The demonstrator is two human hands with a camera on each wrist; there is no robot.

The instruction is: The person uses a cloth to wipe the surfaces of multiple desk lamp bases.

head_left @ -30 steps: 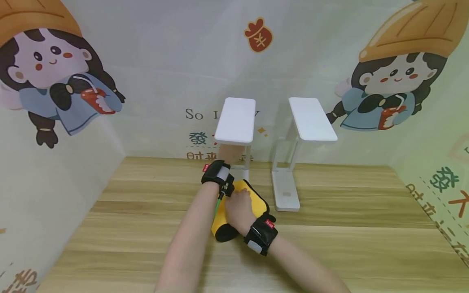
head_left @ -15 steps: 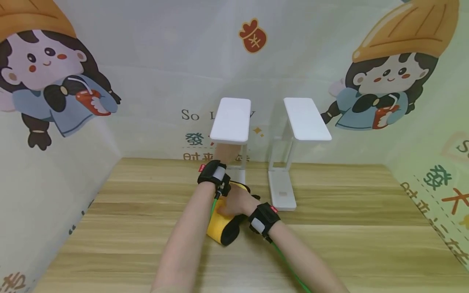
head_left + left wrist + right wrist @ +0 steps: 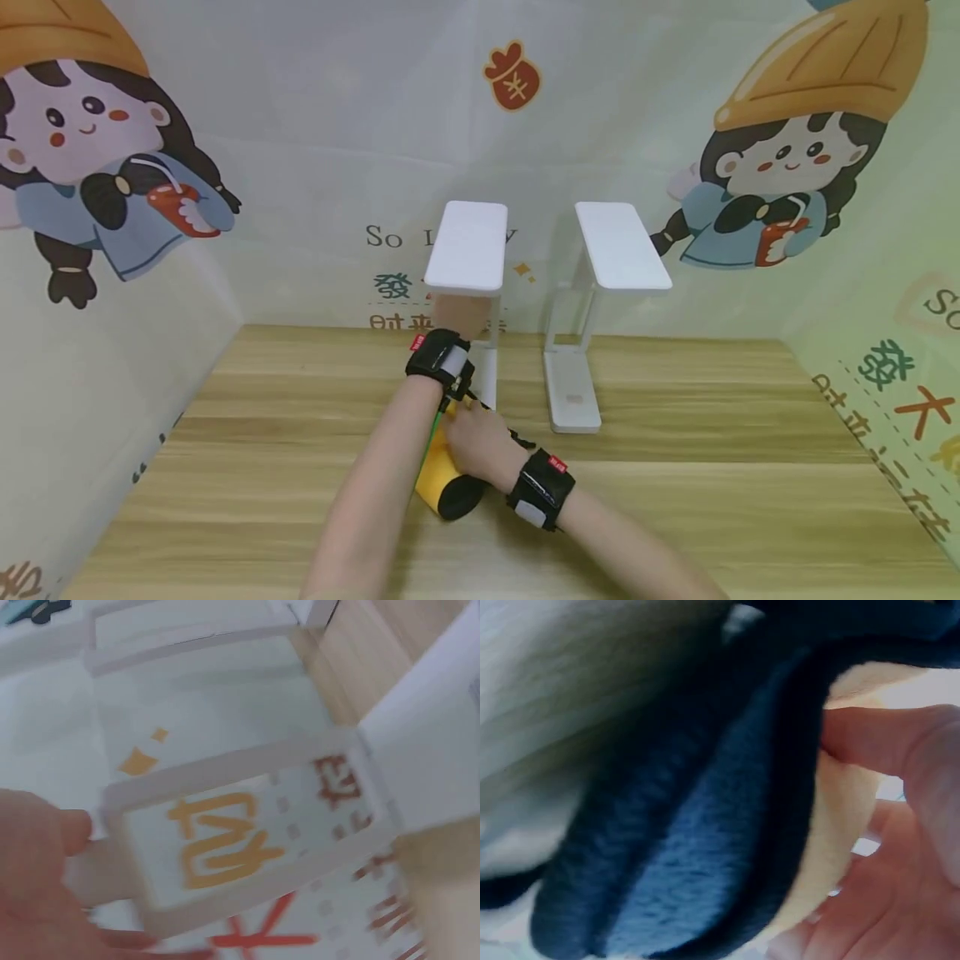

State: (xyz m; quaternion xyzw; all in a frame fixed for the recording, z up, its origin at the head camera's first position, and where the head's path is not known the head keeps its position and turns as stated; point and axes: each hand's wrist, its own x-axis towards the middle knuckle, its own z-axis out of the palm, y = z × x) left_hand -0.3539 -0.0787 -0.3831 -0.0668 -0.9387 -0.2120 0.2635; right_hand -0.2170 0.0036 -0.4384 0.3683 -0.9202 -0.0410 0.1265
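My left hand is behind the top plate of the left white phone stand, which partly hides it. In the left wrist view, my thumb and fingers hold the stand's frame at one end. My right hand grips a yellow cloth with black edging, bunched around the stand's base. Up close in the right wrist view, the cloth shows a fuzzy blue-grey side and a dark border, pinched by my thumb.
A second white phone stand stands upright just to the right, its base flat on the wooden table. Behind the table hangs a printed backdrop with cartoon figures.
My right hand has shifted slightly left with the yellow cloth, which is folded more tightly against the base. My left hand stays at the stand. The head view has drifted a little.
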